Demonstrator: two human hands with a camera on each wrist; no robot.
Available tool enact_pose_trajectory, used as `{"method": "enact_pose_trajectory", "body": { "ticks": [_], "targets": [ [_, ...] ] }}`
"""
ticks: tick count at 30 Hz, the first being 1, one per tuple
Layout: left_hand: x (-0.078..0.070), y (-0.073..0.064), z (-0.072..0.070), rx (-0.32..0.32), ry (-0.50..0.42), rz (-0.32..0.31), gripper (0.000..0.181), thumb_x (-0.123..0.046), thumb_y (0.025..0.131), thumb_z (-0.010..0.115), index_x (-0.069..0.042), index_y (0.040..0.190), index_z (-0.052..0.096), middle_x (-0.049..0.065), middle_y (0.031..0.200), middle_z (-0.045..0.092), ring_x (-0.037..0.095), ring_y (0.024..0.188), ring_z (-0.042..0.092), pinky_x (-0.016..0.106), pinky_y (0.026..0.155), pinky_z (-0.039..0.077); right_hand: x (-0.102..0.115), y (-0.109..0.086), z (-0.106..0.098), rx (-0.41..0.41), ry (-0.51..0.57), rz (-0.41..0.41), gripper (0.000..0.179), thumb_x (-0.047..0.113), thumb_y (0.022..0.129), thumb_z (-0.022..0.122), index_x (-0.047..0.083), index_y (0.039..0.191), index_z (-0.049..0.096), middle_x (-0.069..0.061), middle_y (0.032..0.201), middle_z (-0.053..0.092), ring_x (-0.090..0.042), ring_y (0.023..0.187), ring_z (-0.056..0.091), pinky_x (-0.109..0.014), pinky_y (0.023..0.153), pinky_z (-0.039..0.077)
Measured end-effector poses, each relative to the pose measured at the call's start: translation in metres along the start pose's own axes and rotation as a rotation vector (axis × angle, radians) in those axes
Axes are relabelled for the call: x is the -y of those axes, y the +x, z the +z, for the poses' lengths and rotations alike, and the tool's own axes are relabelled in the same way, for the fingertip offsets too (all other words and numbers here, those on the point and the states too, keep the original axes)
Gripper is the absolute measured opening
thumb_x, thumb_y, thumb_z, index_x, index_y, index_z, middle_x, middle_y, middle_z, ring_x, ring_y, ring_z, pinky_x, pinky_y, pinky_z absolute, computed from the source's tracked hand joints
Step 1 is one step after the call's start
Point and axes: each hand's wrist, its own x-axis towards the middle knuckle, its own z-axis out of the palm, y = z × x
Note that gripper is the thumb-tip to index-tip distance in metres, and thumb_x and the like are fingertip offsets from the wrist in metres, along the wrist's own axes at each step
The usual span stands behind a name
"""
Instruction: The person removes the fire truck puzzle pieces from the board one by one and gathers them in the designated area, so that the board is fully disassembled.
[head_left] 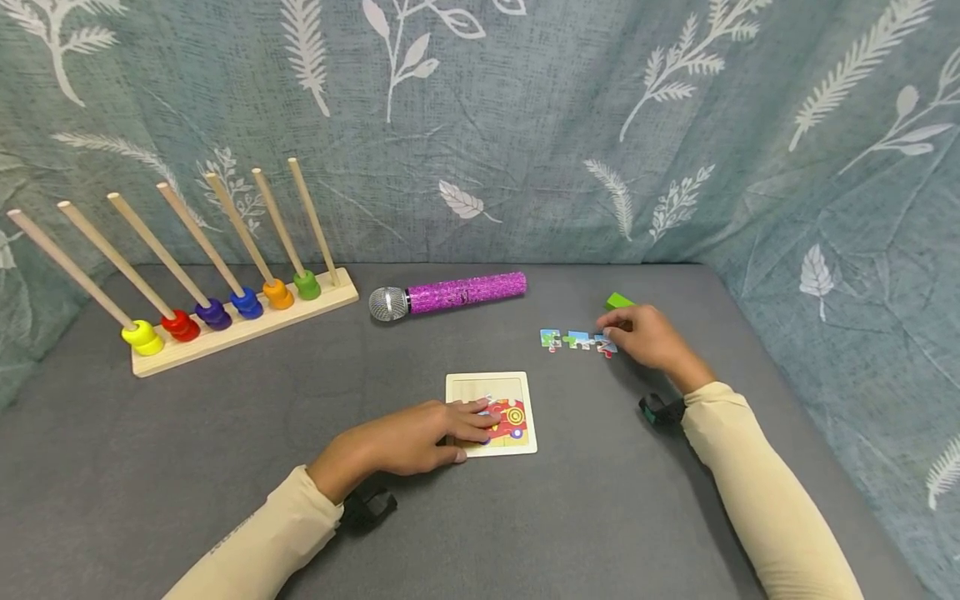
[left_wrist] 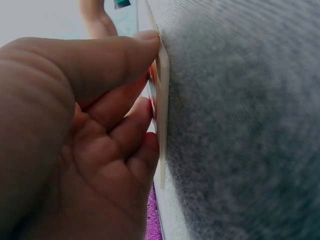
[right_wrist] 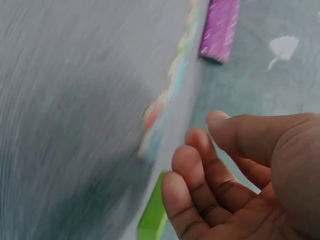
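Observation:
My left hand (head_left: 420, 433) rests on a square wooden puzzle board (head_left: 487, 386), its fingers stretched across a red picture (head_left: 514, 415) and partly covering it. In the left wrist view the thumb (left_wrist: 145, 42) lies at the edge of the board (left_wrist: 163, 125). Three loose puzzle pieces lie in a row to the right: a left piece (head_left: 551, 337), a middle piece (head_left: 578, 339) and a right piece (head_left: 606, 345). My right hand (head_left: 648, 337) is beside the right piece, fingers loosely bent. The right wrist view shows nothing between its fingers and thumb.
A green block (head_left: 617, 301) lies just behind my right hand. Toward the back lies a glittery purple microphone (head_left: 465, 292). At the left stands a wooden peg rack (head_left: 247, 327) with coloured beads on most of its pegs. A leaf-patterned curtain (head_left: 525, 167) hangs behind the table.

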Motion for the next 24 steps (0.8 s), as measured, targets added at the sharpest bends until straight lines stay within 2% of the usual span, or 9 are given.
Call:
{"method": "enact_pose_trajectory", "body": {
  "ticks": [2,7,15,18,21,24],
  "targets": [
    [-0.001,0.0,0.0,-0.005,0.012,0.005,0.041,0.0,0.091,0.062,-0.003,0.132,0.06,0.007,0.145,0.048,0.026,0.14,0.033,0.043,0.109,0.033,0.008,-0.002,0.0,0.005,0.033,-0.007,0.021,0.004,0.096,0.057,-0.004,0.112,0.069,-0.017,0.105,0.067,-0.026,0.09,0.062,-0.037,0.072,0.049],
    [-0.003,0.001,0.002,-0.018,0.057,0.03,0.039,0.002,0.091,0.061,0.0,0.13,0.061,0.01,0.142,0.051,0.028,0.139,0.035,0.043,0.109,0.034,0.029,-0.006,0.004,0.028,0.105,-0.051,0.021,0.006,0.097,0.058,-0.002,0.112,0.07,-0.014,0.099,0.068,-0.023,0.077,0.06,-0.033,0.063,0.049],
    [-0.012,0.003,0.006,-0.058,0.276,0.095,0.026,0.001,0.091,0.063,-0.002,0.116,0.071,0.008,0.13,0.061,0.025,0.126,0.052,0.037,0.104,0.041,0.044,-0.008,0.013,0.047,0.13,-0.155,0.019,0.002,0.095,0.059,-0.003,0.108,0.072,-0.012,0.104,0.07,-0.019,0.088,0.062,-0.033,0.073,0.051],
    [-0.013,0.003,0.003,-0.1,0.246,0.102,0.024,0.0,0.09,0.065,-0.001,0.112,0.072,0.008,0.127,0.064,0.024,0.124,0.054,0.037,0.102,0.042,0.048,-0.009,0.015,0.056,0.135,-0.178,0.018,0.002,0.094,0.061,-0.002,0.106,0.072,-0.012,0.102,0.07,-0.019,0.088,0.062,-0.033,0.075,0.051],
    [-0.012,0.001,-0.002,-0.161,0.185,0.059,0.024,0.0,0.089,0.067,0.001,0.113,0.071,0.011,0.127,0.063,0.027,0.125,0.054,0.041,0.102,0.042,0.05,-0.01,0.018,0.079,0.14,-0.192,0.017,0.002,0.094,0.061,-0.002,0.106,0.073,-0.011,0.1,0.071,-0.017,0.086,0.062,-0.033,0.074,0.051],
    [-0.01,-0.003,-0.007,-0.216,0.183,0.001,0.026,-0.002,0.088,0.069,0.004,0.113,0.07,0.016,0.129,0.061,0.032,0.125,0.052,0.047,0.102,0.041,0.052,-0.011,0.021,0.104,0.144,-0.197,0.016,0.004,0.094,0.062,-0.001,0.105,0.073,-0.009,0.098,0.072,-0.016,0.084,0.062,-0.031,0.071,0.05]
  ]
}}
